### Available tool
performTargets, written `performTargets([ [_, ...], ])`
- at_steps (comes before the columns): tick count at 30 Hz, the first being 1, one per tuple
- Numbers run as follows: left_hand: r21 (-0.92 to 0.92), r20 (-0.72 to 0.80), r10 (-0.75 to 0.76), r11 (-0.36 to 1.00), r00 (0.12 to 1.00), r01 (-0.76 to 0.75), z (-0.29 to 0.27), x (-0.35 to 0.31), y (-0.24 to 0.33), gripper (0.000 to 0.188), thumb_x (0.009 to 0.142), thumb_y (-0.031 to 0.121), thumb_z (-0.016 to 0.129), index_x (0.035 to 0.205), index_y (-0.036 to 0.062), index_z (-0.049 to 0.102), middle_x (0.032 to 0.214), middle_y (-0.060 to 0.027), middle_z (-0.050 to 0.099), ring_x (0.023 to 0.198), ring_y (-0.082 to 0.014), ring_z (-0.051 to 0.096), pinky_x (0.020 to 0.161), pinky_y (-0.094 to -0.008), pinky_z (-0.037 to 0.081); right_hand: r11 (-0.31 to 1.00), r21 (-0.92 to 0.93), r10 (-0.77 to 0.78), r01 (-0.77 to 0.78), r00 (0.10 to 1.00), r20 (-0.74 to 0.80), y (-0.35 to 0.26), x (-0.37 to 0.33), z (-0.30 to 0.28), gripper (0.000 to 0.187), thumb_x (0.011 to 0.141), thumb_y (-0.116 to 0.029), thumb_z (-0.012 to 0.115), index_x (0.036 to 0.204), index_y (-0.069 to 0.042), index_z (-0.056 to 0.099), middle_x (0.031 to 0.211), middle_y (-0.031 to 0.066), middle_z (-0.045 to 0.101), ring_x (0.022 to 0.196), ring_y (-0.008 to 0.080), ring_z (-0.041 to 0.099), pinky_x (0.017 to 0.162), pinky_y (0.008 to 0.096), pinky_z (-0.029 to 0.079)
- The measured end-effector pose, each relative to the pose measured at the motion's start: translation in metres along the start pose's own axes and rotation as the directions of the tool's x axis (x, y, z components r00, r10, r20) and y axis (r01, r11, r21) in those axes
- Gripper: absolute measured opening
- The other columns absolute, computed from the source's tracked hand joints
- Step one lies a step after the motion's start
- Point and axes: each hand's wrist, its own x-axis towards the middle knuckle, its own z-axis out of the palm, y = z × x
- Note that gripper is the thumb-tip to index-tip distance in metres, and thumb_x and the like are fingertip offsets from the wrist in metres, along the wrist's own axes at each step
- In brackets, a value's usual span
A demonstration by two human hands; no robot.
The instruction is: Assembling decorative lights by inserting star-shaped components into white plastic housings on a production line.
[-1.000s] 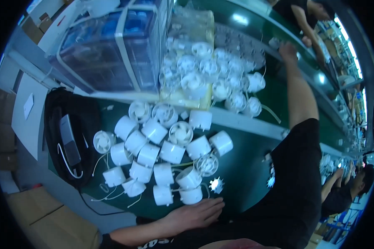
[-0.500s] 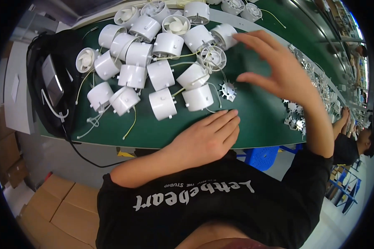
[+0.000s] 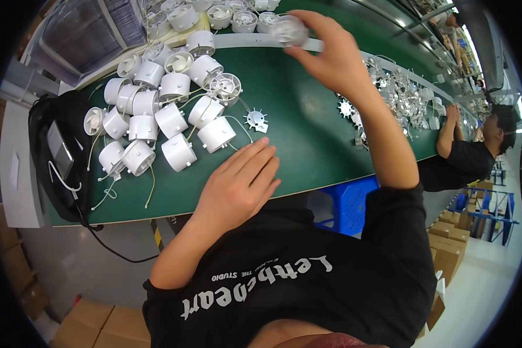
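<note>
My right hand [image 3: 336,58] is raised over the far side of the green table [image 3: 307,133], thumb and fingers gripping a white round fan housing [image 3: 288,31], which is smeared by motion. My left hand [image 3: 238,185] rests at the near table edge with its fingers stretched out, holding nothing. Just beyond its fingertips lies a silvery star-shaped metal plate [image 3: 256,119] on a wire, and a white cylindrical fan housing [image 3: 216,134] lies to its left. Several more such housings are bunched on the left part of the table, some showing a white fan wheel [image 3: 178,62].
More fan units [image 3: 219,16] stand beyond a pale strip [image 3: 243,40]. Shiny metal parts [image 3: 397,93] are heaped at the right. A black bag [image 3: 55,156] with a silver device [image 3: 60,149] lies at the left. A co-worker [image 3: 470,153] sits further right; a blue stool [image 3: 354,206] stands below.
My right hand has moved farther away and now carries a fan housing off from the cluster. The view has shifted right; my left hand stays by the near edge, its fingers pointing farther inward.
</note>
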Motion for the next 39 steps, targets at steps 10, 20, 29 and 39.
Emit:
performTargets([
  [10,-0.293,-0.205,-0.259,0.936,0.944,0.194,0.003,-0.007,0.010,0.075,0.076,0.014,0.093,0.143,-0.0010,0.062,0.130,-0.0154,0.071,0.119,-0.0361,0.070,0.103,-0.0454,0.055,0.733,0.651,-0.030,-0.197,0.947,0.320,-0.099,-0.125,-0.019,0.061,0.081,-0.007,0.086,0.139,-0.003,0.067,0.149,0.0201,0.059,0.131,0.0381,0.060,0.111,0.0463,0.050],
  [20,-0.158,-0.072,-0.293,0.947,0.953,0.279,-0.002,-0.010,0.015,0.074,0.072,0.012,0.095,0.141,0.0037,0.069,0.126,-0.0106,0.075,0.108,-0.0312,0.073,0.087,-0.0395,0.056,0.644,0.702,0.123,-0.304,0.947,0.297,-0.118,-0.143,-0.022,0.049,0.075,-0.002,0.086,0.124,0.000,0.077,0.142,0.0202,0.061,0.117,0.0318,0.065,0.098,0.0425,0.056],
  [29,-0.121,-0.077,-0.225,0.969,0.971,0.215,-0.002,-0.009,0.009,0.071,0.069,0.007,0.093,0.137,0.0048,0.073,0.114,-0.0073,0.073,0.093,-0.0284,0.066,0.084,-0.0381,0.056,0.604,0.794,-0.174,-0.070,0.960,0.218,-0.128,-0.172,-0.012,0.023,0.078,0.002,0.081,0.101,0.001,0.082,0.099,0.0093,0.076,0.082,0.0264,0.071,0.072,0.0375,0.059],
  [39,-0.110,-0.093,-0.203,0.975,0.975,0.193,-0.001,-0.012,0.012,0.067,0.075,0.016,0.091,0.137,0.0023,0.069,0.119,-0.0097,0.069,0.096,-0.0291,0.063,0.086,-0.0385,0.058,0.491,0.839,-0.282,-0.237,0.867,0.410,-0.083,-0.117,-0.044,0.019,0.083,-0.001,0.081,0.103,-0.001,0.083,0.100,0.0099,0.076,0.083,0.0260,0.072,0.072,0.0346,0.058],
])
